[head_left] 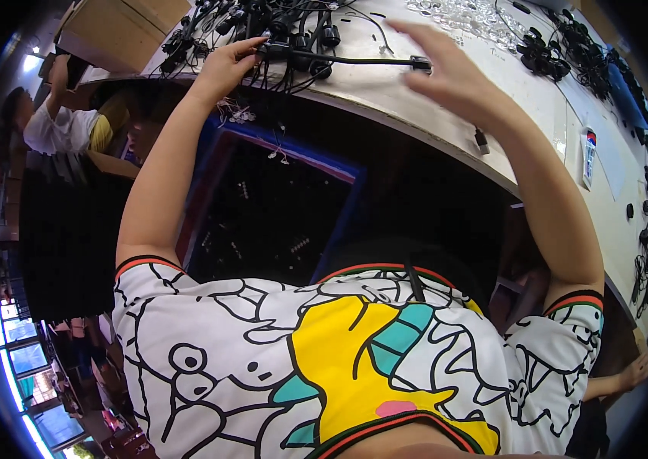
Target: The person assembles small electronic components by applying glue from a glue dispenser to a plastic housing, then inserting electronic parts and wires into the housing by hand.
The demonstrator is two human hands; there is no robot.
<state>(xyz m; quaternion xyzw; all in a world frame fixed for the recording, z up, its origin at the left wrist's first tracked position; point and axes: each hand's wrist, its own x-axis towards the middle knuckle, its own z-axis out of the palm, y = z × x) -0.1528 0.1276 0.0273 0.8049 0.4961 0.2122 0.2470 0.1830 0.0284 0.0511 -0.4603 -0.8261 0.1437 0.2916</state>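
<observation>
At the table's near edge, my left hand (230, 70) pinches a black cylindrical fitting (275, 50) between thumb and fingertips. A black cable (362, 61) runs from that fitting toward the right and ends in a small black end piece (419, 63). Around this end piece my right hand (458, 76) is spread, thumb and fingers apart and blurred by motion. Whether the thumb touches it I cannot tell. Behind and beside my left hand lies a tangled heap of black cables and fittings (243, 17), some hanging over the edge.
The white table (385, 96) bears clear small pieces (465, 14), more black cable bundles (544, 55), a tube (589, 157) and a loose cable plug (481, 141). Cardboard boxes (117, 34) stand at left, near another person (63, 126). Another person's hand (634, 371) shows at lower right.
</observation>
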